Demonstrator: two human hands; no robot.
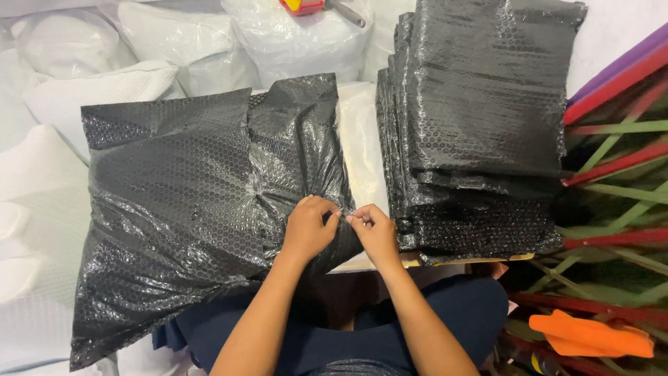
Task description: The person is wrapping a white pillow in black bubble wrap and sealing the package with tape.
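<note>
Wrapped bundle: a large black bubble-wrap package [188, 216] is laid across the person's lap, its long axis running left to right; most of it lies left of the hands.
Open end: the gathered right edge [334, 202] of the package is met by both hands, directly ahead of the fingers.
Left hand [308, 228]: fingers are curled shut, pinching the black film at that edge.
Right hand [374, 231]: fingertips are closed on the same fold, touching the left hand; both are equally near.
Inner item: a cream cushion-like surface [360, 139] is seen just beyond the open end.
Stack: folded black bubble-wrap sheets [480, 125] are piled at the right.
Surroundings: white pillows [104, 83] lie behind and left; an orange object [591, 335] sits at lower right.
</note>
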